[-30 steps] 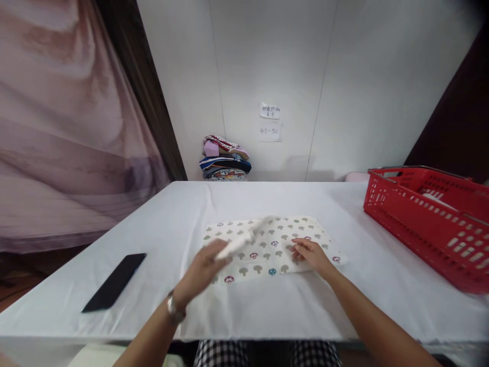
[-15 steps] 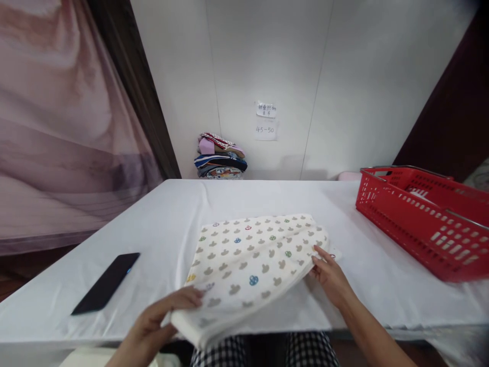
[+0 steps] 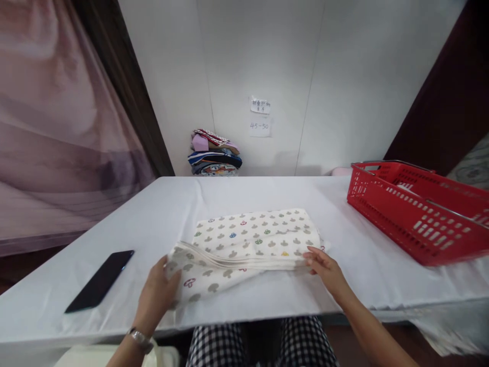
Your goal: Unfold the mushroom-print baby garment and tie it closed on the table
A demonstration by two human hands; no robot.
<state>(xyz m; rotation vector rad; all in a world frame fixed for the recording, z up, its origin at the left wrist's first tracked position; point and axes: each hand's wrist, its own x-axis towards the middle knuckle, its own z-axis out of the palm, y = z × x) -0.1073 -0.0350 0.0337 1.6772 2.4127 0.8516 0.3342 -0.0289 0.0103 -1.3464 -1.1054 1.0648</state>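
Observation:
A folded white cloth (image 3: 252,237) printed with grey shapes and a few coloured ones lies on the table in front of me. My left hand (image 3: 158,288) grips its near left part, thumb on top, and holds the layered edge up off the table. At the near right corner, my right hand (image 3: 324,267) has its fingertips closed on the cloth's edge. The left fingers are partly hidden behind the raised fabric.
A black phone (image 3: 100,281) lies on the white-covered table (image 3: 153,219) at the left. To the right stands a red plastic basket (image 3: 405,219). Folded fabrics (image 3: 214,155) are stacked by the back wall, left of two paper notes (image 3: 260,117).
My left hand has lifted and turned the cloth's near left part, so the stacked layer edges and the underside now show. My right hand stays near the right corner; the view has shifted slightly.

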